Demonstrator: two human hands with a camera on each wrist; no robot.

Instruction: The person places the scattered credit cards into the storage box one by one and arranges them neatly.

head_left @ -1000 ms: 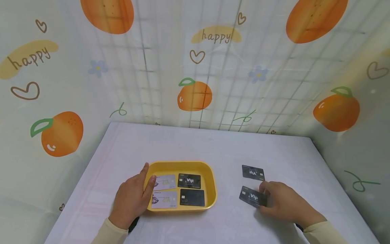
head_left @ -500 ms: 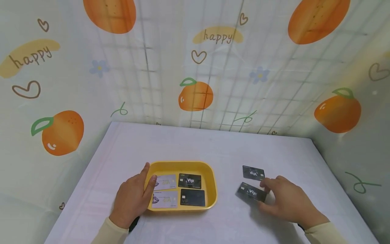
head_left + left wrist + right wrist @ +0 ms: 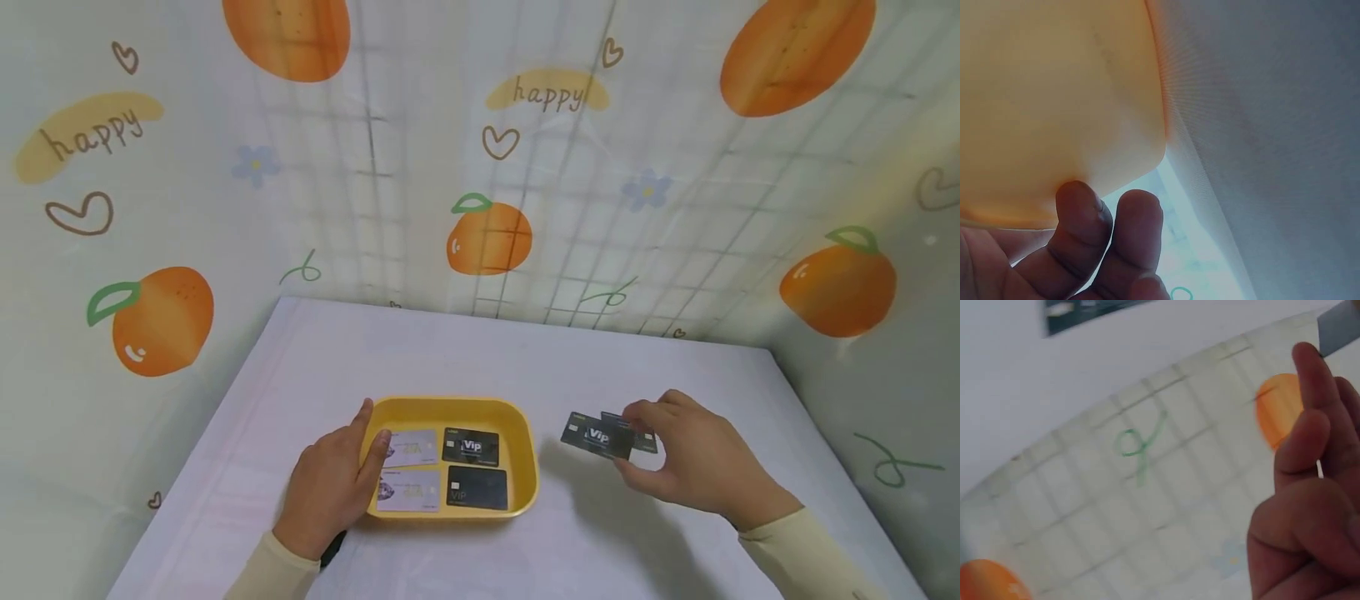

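Observation:
My left hand grips the left side of a yellow tray, thumb over the rim. In the left wrist view its curled fingers lie against the outside of the tray. Inside are two pale VIP cards on the left and two black VIP cards on the right. My right hand pinches a black VIP card by its right end, held above the table right of the tray. Another black VIP card lies behind it, partly covered.
A white cloth covers the table. Around its back and sides hangs a curtain printed with oranges, hearts and "happy". A dark band shows under the left wrist.
My right hand has lifted the black VIP card off the table and moved it up and left toward the tray. The left hand stays on the tray. The head view has shifted slightly.

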